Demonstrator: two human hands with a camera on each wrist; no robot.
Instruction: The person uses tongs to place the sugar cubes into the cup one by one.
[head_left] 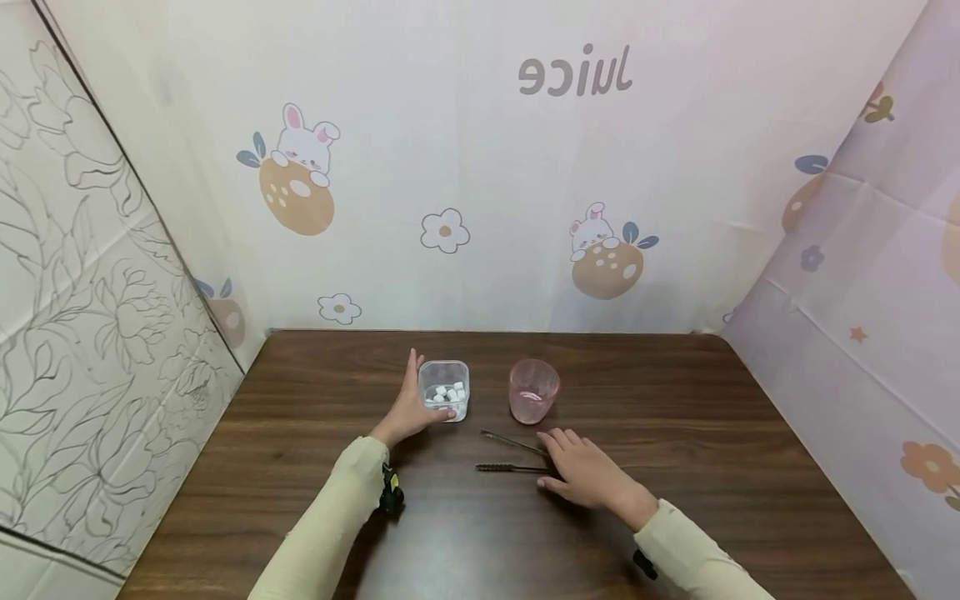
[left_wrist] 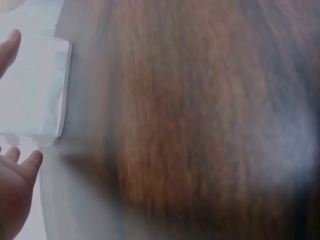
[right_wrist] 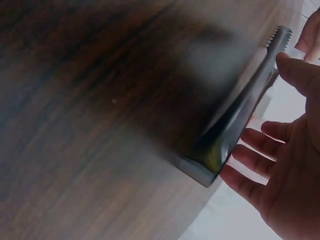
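Note:
My left hand (head_left: 411, 408) spans a small clear square container (head_left: 444, 372) holding several white cubes (head_left: 450, 392). Its fingers stretch along the container's left side and the thumb lies across its front. In the left wrist view, the fingertips are close by one corner of the pale container (left_wrist: 37, 90). My right hand (head_left: 588, 471) lies loosely over the bent end of a pair of dark metal tongs (head_left: 510, 467), hiding that end in the head view. The right wrist view shows the tongs (right_wrist: 240, 112) with ridged tips, between the spread thumb and fingers of my right hand (right_wrist: 285, 170).
A pink translucent cup (head_left: 534, 392) stands right of the container and behind the tongs. Everything rests on a dark wooden table (head_left: 330, 358). A printed curtain (head_left: 450, 150) hangs along the back edge, with patterned panels at the left and right.

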